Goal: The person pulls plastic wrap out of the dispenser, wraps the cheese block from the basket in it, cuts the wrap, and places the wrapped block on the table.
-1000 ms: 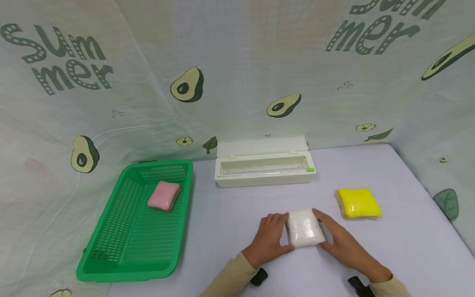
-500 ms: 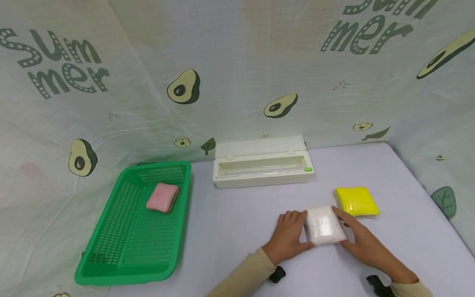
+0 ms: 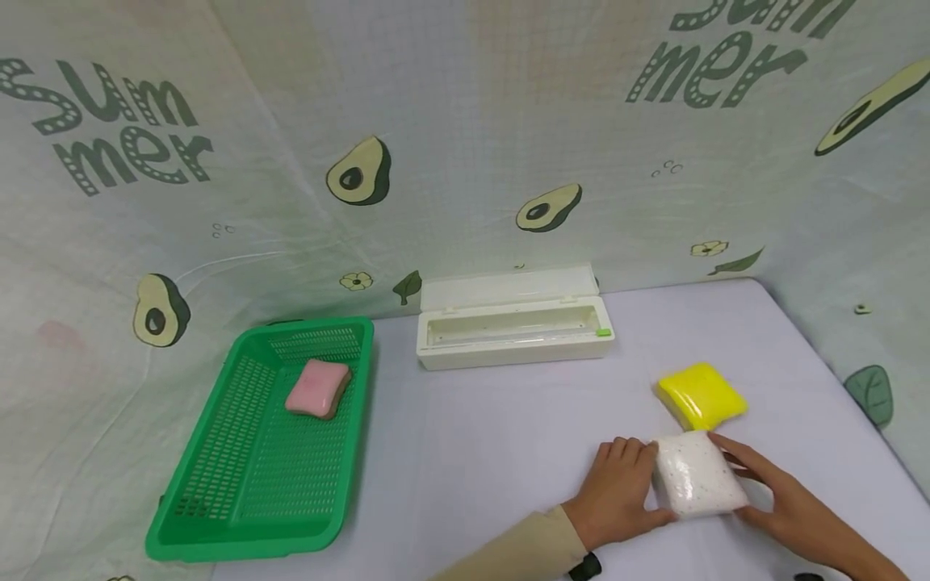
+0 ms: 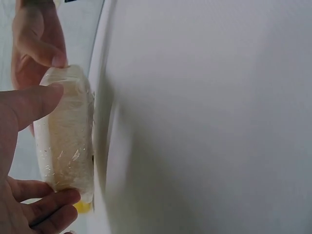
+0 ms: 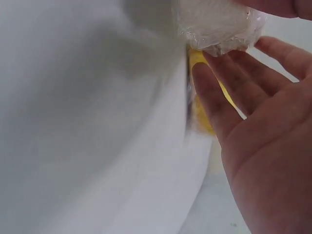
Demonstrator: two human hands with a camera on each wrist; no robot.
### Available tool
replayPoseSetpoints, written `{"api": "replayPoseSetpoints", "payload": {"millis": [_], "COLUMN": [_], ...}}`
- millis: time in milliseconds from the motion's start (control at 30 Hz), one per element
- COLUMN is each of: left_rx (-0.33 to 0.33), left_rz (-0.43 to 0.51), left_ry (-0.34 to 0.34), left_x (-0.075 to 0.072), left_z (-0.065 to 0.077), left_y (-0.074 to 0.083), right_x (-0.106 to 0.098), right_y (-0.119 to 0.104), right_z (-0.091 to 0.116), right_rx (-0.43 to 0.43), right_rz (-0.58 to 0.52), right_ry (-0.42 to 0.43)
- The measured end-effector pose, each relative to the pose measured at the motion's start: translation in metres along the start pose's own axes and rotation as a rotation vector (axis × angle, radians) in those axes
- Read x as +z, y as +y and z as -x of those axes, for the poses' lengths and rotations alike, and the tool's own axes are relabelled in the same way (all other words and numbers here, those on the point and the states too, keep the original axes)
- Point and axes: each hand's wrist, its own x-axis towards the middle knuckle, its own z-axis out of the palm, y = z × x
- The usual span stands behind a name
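Between both hands is a white, speckled square block in clear film [image 3: 695, 474], its side showing beige in the left wrist view. My left hand [image 3: 613, 492] grips its left side, thumb at the near corner and fingers at the far one. On the opposite side my right hand [image 3: 788, 504] holds it with thumb and fingertips. Just beyond lies a yellow film-wrapped block [image 3: 701, 395], turned at an angle, its near corner right at the white block's far edge. In the right wrist view, the right hand's fingers [image 5: 243, 83] reach beneath the white block, overlapping the yellow one.
A green plastic basket [image 3: 356, 452] stands at the left with a pink block [image 3: 318, 387] inside. At the back is a long white box [image 3: 512, 353] with its lid raised. A printed cloth [image 3: 450, 145] hangs behind the white table [image 3: 465, 452].
Both hands have carried the white block to the right, lately also nearer the person. The yellow block has turned at an angle. The basket and long box stay put.
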Motion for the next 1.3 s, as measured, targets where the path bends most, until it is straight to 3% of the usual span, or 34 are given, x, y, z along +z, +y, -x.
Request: {"api": "replayPoseSetpoints", "payload": {"millis": [200,333,433,700,767,900,1133,1300], "left_rx": [0.059,0.093,0.113,0.116,0.102,0.054,-0.012,-0.020], "left_rz": [-0.015,-0.001,0.004,0.009,0.018,0.015,0.024,0.045], "left_ry": [-0.032,-0.063,-0.096,-0.189,-0.195,-0.161,-0.037,-0.033], "left_x": [0.005,0.007,0.008,0.011,0.012,0.015,0.012,0.011], "left_z": [-0.004,-0.010,-0.017,-0.035,-0.039,-0.042,-0.038,-0.035], "left_y": [0.017,0.024,0.029,0.046,0.047,0.043,0.027,0.024], "right_x": [-0.011,-0.016,-0.020,-0.030,-0.030,-0.024,-0.014,-0.011], "right_y": [0.011,0.021,0.029,0.034,0.035,0.038,0.031,0.026], "right_z": [0.017,0.025,0.031,0.035,0.033,0.026,0.011,0.009], "right_rx": [0.013,-0.045,-0.043,0.148,0.162,0.152,0.116,0.107], "right_rz": [0.012,-0.008,-0.009,0.073,0.086,0.097,0.065,0.072], "right_ry": [-0.004,0.022,0.029,0.018,0.025,0.037,0.049,0.058]}}
